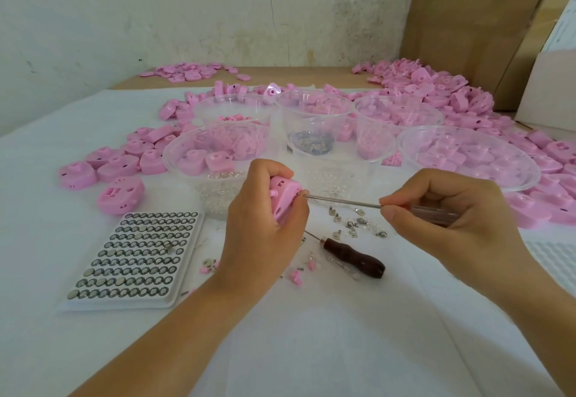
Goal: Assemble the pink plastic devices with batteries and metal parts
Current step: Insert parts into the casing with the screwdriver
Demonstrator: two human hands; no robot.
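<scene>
My left hand [260,225] grips a pink plastic device [284,198] above the white table, its open side turned to the right. My right hand [448,219] holds a screwdriver with a clear handle [343,201]; its thin metal shaft runs left and its tip touches the device. A tray of button batteries [137,256] lies at the lower left. Small metal parts [355,223] are scattered on the cloth between my hands.
A dark wooden-handled awl [352,256] lies below my hands. Several clear plastic bowls [218,160] with pink pieces and small parts stand behind. Pink device shells [120,195] lie loose at left, and a big pile [436,91] fills the right back. Cardboard boxes [467,22] stand at right.
</scene>
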